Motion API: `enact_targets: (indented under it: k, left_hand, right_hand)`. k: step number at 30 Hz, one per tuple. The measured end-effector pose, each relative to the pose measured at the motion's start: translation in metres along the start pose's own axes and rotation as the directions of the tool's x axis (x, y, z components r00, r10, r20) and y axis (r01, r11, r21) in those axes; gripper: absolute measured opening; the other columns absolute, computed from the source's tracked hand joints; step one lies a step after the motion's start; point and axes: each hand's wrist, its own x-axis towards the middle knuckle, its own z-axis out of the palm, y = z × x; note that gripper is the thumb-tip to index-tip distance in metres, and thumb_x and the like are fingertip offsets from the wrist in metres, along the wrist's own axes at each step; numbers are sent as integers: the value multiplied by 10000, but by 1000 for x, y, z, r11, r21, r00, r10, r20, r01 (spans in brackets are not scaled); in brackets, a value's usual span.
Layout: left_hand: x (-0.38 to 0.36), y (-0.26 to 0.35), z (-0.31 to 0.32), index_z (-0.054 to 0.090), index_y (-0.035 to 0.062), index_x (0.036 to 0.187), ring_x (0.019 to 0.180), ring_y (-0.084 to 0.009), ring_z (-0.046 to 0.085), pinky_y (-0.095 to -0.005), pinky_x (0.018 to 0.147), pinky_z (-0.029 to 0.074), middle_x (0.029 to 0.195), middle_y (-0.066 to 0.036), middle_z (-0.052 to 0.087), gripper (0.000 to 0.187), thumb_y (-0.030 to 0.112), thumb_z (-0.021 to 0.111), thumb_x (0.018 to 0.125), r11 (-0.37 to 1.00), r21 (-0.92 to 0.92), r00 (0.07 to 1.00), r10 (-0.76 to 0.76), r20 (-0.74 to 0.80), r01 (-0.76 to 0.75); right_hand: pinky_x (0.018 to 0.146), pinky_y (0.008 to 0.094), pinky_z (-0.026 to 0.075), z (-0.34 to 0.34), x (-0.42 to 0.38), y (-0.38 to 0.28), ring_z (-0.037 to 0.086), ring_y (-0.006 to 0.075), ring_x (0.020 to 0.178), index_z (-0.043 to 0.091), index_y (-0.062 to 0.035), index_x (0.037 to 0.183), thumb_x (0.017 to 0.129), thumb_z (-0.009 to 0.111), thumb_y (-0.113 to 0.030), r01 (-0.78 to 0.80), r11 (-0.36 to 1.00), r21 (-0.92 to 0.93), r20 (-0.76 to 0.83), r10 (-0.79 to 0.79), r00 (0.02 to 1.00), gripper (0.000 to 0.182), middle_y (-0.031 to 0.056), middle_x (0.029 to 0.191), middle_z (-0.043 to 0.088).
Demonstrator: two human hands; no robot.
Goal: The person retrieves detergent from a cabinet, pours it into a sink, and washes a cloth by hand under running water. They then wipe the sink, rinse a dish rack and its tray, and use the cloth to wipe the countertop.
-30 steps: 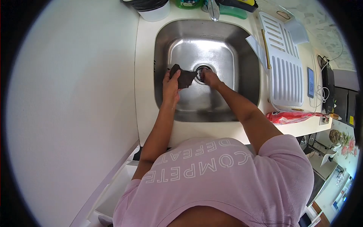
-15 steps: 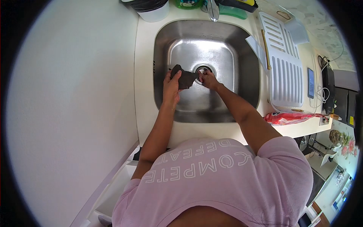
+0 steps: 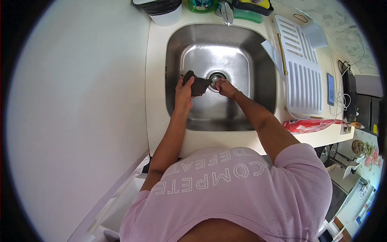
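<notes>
A dark, crumpled cloth-like piece is held over the left part of the steel sink. My left hand is closed on its left side, the thumb lying on top. The piece tapers to a narrow tip that points right, toward the drain. At the front edge of the drain is my right hand, fingers curled together close to that tip. Whatever may be between those fingers is too small to make out.
Behind the sink stand a white bin with a black liner, a green bottle and the faucet. On the right are a white dish rack, a red package and a phone.
My right hand has shifted slightly right and down, uncovering more of the drain. My left hand keeps its hold on the dark piece. The whole view has moved a little.
</notes>
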Motion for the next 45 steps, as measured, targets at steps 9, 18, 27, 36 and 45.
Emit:
enact_targets:
  k: [9, 18, 27, 36, 45]
  left_hand:
    - [1, 0, -2, 462, 42, 1156, 818, -207, 624, -349, 617, 533, 1013, -102, 584, 426, 204, 637, 802, 999, 17, 999, -26, -29, 27]
    - [8, -8, -1, 485, 42, 1132, 813, -201, 622, -310, 559, 522, 967, -89, 598, 386, 184, 631, 804, 999, -26, 999, 29, 39, -28]
    - [12, -9, -6, 519, 54, 1093, 781, -174, 614, -326, 581, 491, 941, -68, 610, 337, 182, 636, 804, 999, -14, 999, 43, 10, -43]
    - [12, -9, -8, 504, 73, 1106, 793, -188, 617, -354, 615, 496, 956, -71, 604, 375, 200, 657, 788, 1000, 22, 1000, 9, 21, -10]
    - [14, -8, -11, 504, 56, 1080, 733, -174, 619, -303, 518, 476, 931, -71, 602, 366, 211, 658, 787, 999, 25, 995, 23, 94, -25]
  right_hand:
    - [655, 265, 412, -43, 17, 1, 486, 147, 715, 519, -60, 829, 709, 550, -19, -207, 855, 476, -359, 404, 841, 130, 28, 749, 506]
    - [464, 235, 314, -175, 97, -120, 343, 81, 449, 587, -12, 783, 848, 410, -603, -240, 509, 827, -220, 685, 695, 621, -37, 493, 333]
    - [445, 264, 308, -207, 129, -122, 417, 100, 475, 564, -44, 581, 793, 533, -327, -77, 569, 819, -367, 622, 692, 354, 32, 554, 538]
    - [392, 247, 237, -220, 136, -131, 322, 85, 401, 515, -75, 609, 799, 542, -270, -114, 533, 838, -324, 656, 681, 274, 19, 537, 505]
    - [389, 246, 234, -223, 136, -135, 308, 85, 393, 491, -82, 591, 784, 545, -259, -112, 540, 834, -326, 647, 689, 267, 13, 516, 487]
